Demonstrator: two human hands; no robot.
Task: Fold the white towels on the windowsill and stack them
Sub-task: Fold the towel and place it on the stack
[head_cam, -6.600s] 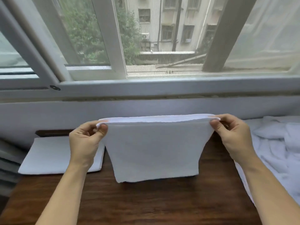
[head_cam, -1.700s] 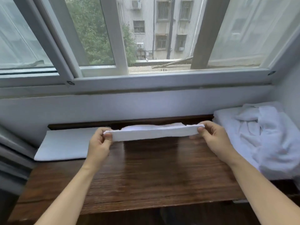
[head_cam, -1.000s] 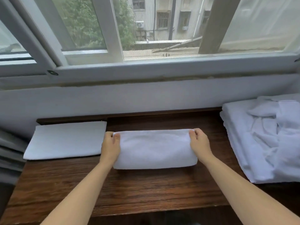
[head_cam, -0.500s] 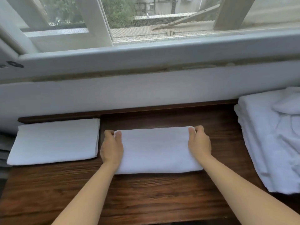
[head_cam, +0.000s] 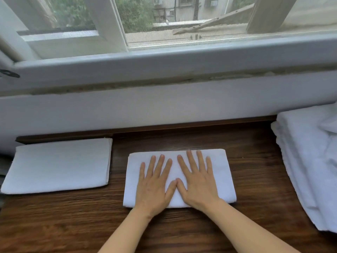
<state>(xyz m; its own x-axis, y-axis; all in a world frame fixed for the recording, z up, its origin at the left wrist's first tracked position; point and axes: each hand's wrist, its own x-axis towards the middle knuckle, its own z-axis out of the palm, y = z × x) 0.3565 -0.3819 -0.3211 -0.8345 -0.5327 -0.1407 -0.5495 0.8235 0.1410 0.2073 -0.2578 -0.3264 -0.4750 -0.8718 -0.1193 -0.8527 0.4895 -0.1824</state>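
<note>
A folded white towel (head_cam: 221, 172) lies flat in the middle of the dark wooden windowsill (head_cam: 255, 161). My left hand (head_cam: 155, 183) and my right hand (head_cam: 197, 178) press down on it side by side, palms flat, fingers straight and spread, thumbs touching. Another folded white towel (head_cam: 58, 165) lies flat at the left, apart from the first. A heap of unfolded white towels (head_cam: 310, 161) fills the right edge of the sill.
A white wall (head_cam: 164, 106) and the window frame (head_cam: 164, 57) rise right behind the sill. Bare wood shows between the two folded towels and in front of them.
Both hands have let go of the towel's side edges and moved onto its middle, now pressing flat. Before that the towel was lowered onto the sill and folded.
</note>
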